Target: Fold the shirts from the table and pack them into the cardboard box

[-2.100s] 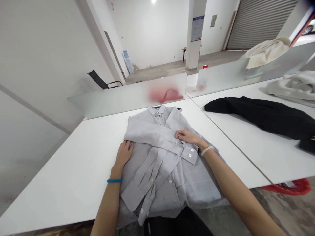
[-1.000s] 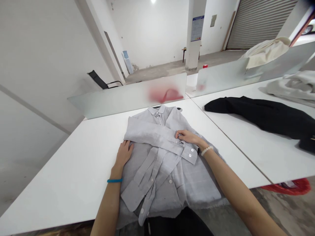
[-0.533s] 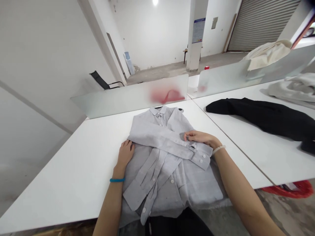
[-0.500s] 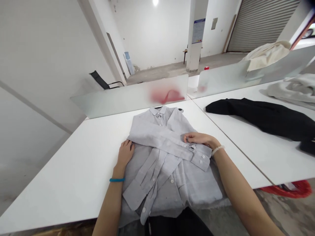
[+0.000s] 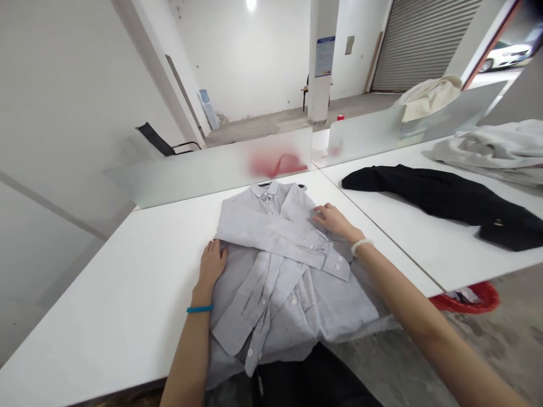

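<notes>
A light grey button-up shirt [image 5: 292,282] lies front up on the white table, collar at the far end, both sleeves crossed over its front. Its lower hem hangs over the near edge. My left hand [image 5: 212,261] rests on the shirt's left side by the sleeve fold, fingers stretched out and lying flat. Over the right edge of the shirt, near the shoulder, is my right hand [image 5: 333,219], with its fingers apart and slightly bent; whether the fingertips touch the cloth I cannot tell.
The white table [image 5: 148,271] has a frosted divider [image 5: 203,164] along its back. Black clothing [image 5: 441,198] lies to the right, with a pale cloth heap [image 5: 496,150] behind it. Cream fabric [image 5: 430,96] hangs over the divider. A red basket [image 5: 483,298] stands below the table's right edge.
My right hand has left the sleeve near its cuff and moved away from me towards the shoulder edge. My left hand stays on the shirt. The view has turned slightly right.
</notes>
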Demonstrator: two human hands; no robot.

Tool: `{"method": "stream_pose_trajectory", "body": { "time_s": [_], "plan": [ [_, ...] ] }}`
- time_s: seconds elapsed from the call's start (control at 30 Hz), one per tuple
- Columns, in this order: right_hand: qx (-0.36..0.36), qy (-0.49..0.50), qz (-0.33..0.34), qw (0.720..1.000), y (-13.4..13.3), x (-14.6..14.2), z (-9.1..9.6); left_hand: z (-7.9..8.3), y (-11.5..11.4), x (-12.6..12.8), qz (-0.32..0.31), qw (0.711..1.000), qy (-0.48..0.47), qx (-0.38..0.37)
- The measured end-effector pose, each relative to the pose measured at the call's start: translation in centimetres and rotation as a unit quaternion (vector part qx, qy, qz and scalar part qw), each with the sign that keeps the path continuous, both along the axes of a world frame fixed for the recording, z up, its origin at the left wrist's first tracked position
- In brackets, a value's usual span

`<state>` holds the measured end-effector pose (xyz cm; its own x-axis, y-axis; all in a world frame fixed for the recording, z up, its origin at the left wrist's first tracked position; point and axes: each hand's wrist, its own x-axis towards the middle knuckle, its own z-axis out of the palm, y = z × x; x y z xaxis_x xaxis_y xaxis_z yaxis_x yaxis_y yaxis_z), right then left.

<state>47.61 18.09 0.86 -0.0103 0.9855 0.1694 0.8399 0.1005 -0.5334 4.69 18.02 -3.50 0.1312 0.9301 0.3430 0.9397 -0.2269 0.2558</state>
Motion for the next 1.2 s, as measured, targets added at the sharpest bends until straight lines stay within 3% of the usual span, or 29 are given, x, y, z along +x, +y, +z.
{"method": "stream_pose_trajectory", "body": {
  "time_s": [0.17, 0.4, 0.53, 0.73, 0.97, 1.2],
  "plan": [
    [-0.001, -0.048, -0.010, 0.999, 2.0, -1.4, -0.5, -0.1, 0.0, 0.0, 0.003, 1.000, 0.001, -0.002],
    [-0.030, -0.085, -0.090, 0.992, 3.3, 2.0, 0.5, -0.2, -0.2, 0.0, 0.010, 1.000, 0.009, 0.005],
    [-0.054, -0.128, -0.096, 0.986, 4.2, 2.7, 1.1, -0.3, -0.2, 0.0, 0.014, 1.000, 0.003, 0.005],
    [-0.020, -0.188, -0.071, 0.979, 9.6, -0.9, 2.1, -0.5, -0.2, -0.1, 0.009, 1.000, -0.006, 0.012],
    [-0.015, -0.222, -0.005, 0.975, 14.3, -3.5, 0.7, -0.9, -0.1, -0.4, 0.008, 1.000, 0.003, 0.029],
    [-0.017, -0.203, -0.144, 0.968, 16.9, -0.2, 1.3, -0.9, -0.4, -0.3, 0.024, 0.999, 0.003, 0.022]
  ]
}}
